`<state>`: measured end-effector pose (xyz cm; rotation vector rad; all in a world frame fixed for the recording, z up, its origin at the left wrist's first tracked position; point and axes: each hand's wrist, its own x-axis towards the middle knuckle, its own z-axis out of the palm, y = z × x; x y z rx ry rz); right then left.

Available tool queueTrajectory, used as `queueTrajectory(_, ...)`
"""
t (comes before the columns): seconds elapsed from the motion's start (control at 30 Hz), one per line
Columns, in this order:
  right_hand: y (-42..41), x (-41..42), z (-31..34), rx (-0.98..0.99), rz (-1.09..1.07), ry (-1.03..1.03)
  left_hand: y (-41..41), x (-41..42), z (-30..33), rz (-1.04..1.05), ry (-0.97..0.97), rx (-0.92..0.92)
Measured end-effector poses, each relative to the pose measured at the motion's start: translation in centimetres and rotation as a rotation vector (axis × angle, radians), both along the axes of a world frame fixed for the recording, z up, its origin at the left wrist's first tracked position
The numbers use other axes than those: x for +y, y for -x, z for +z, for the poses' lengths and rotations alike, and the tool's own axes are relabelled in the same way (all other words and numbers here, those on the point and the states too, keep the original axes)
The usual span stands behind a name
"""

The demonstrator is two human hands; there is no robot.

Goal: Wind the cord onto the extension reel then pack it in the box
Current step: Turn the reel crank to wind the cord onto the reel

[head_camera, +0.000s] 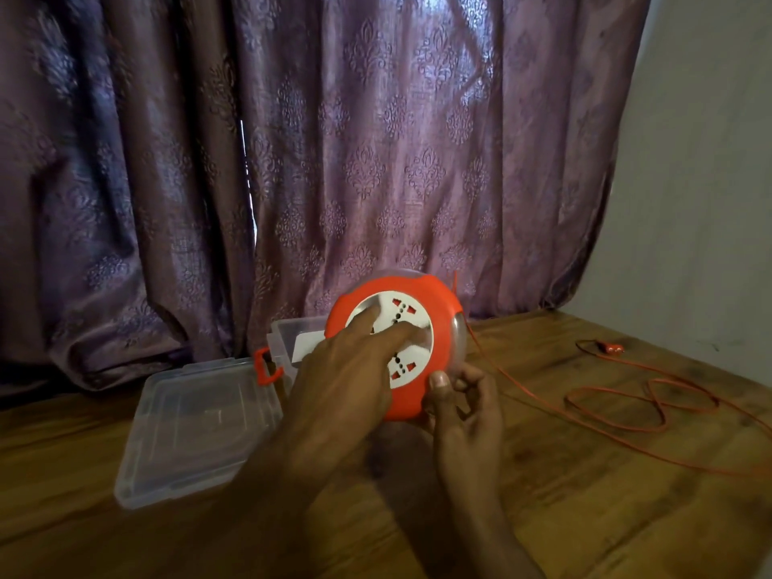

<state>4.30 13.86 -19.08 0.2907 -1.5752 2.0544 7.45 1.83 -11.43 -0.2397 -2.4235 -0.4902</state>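
A round orange extension reel (434, 302) with a white socket face is held tilted above the wooden table. My left hand (346, 378) lies across that face, its fingers spread and pressing on the white disc. My right hand (463, 405) grips the reel's lower right rim between thumb and fingers. A thin orange cord (618, 401) leaves the reel's right side and lies in loose loops on the table, ending in an orange plug (610, 348) at the far right. A clear plastic box (288, 332) with an orange latch (267, 366) stands open behind the reel, its lid (196, 428) lying flat to the left.
A purple patterned curtain (334, 160) hangs right behind the wooden table (585, 516). A pale wall (710, 160) stands at the right.
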Motion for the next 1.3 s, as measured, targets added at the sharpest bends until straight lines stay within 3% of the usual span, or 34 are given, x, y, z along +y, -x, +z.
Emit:
queueTrajectory(0.13,0.2,0.4,0.1,0.029,0.004,0.061,-0.7,0.5,1.0,0.067,-0.186,0.209)
queueTrajectory(0.37,-0.5,-0.1,0.1,0.083,-0.084,-0.047,0.0,0.4,0.6,0.173,-0.277,-0.071)
queueTrajectory(0.53,-0.9,-0.5,-0.1,0.118,-0.096,-0.123,0.4,-0.3,0.2,0.163,-0.444,-0.119)
queueTrajectory(1.0,-0.5,0.0,0.4,0.049,-0.004,-0.028,0.1,0.3,-0.1,0.207,0.13,0.029)
queueTrajectory(1.3,0.1,0.5,0.5,0.017,0.038,0.041,0.5,0.5,-0.3,0.173,0.148,-0.054)
